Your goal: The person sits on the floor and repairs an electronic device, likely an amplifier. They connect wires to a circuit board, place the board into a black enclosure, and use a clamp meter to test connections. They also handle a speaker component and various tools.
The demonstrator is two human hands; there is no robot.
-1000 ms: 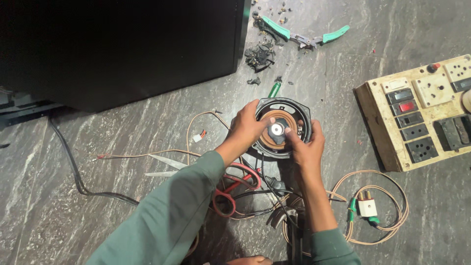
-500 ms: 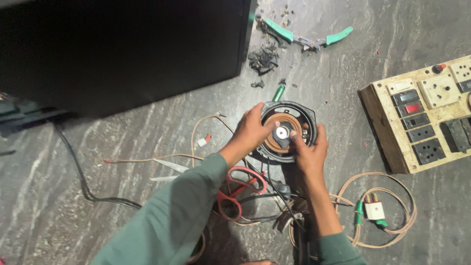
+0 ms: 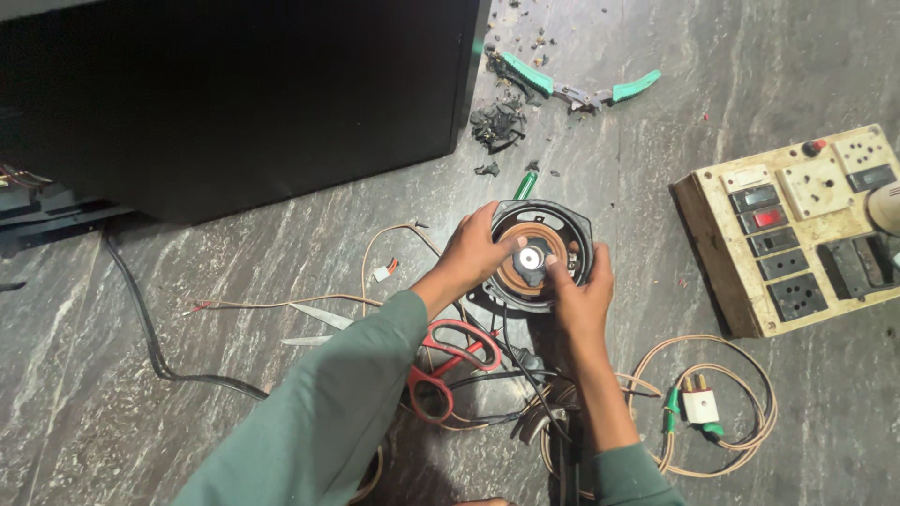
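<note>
A round black speaker (image 3: 572, 230) with a brown cone and a shiny metal centre lies face up on the grey stone floor. My left hand (image 3: 473, 253) grips its left rim, thumb reaching toward the centre. On the lower right side, my right hand (image 3: 579, 290) holds the rim, fingers touching the metal centre. Both arms wear green sleeves. Thin wires run from under the speaker toward me.
A large black cabinet (image 3: 234, 94) fills the upper left. Red-handled scissors (image 3: 450, 361) and tangled cables lie under my arms. A cream switch-and-socket board (image 3: 797, 234) sits at right, a plug with coiled wire (image 3: 698, 405) below it, green-handled pliers (image 3: 572, 89) and debris above.
The view has shifted slightly. Both hands stay on the speaker, with the fingers adjusting a little around its centre.
</note>
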